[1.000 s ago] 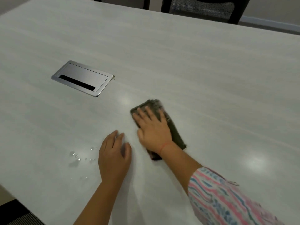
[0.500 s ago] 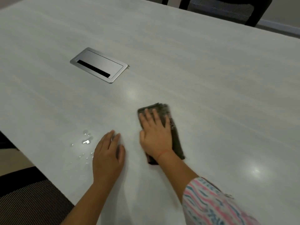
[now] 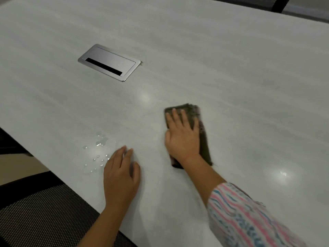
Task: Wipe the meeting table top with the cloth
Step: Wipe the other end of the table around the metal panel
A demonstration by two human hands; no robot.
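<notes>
A dark folded cloth [image 3: 204, 138] lies flat on the pale meeting table top [image 3: 231, 77], right of centre. My right hand [image 3: 183, 138] presses down on it with straight, spread fingers, and the cloth shows past the fingertips and along the right side. My left hand [image 3: 121, 177] rests flat on the bare table to the left of the cloth, fingers straight. Several water drops [image 3: 99, 150] sit on the surface just left of my left hand's fingertips.
A silver cable hatch [image 3: 108, 62] with a black slot is set into the table at the upper left. A mesh office chair [image 3: 41, 216] stands below the table's near left edge. Another dark chair [image 3: 277, 4] is at the far side.
My right hand has slid the cloth to the right, away from my left hand. The view has shifted, so the hatch and water drops appear further right.
</notes>
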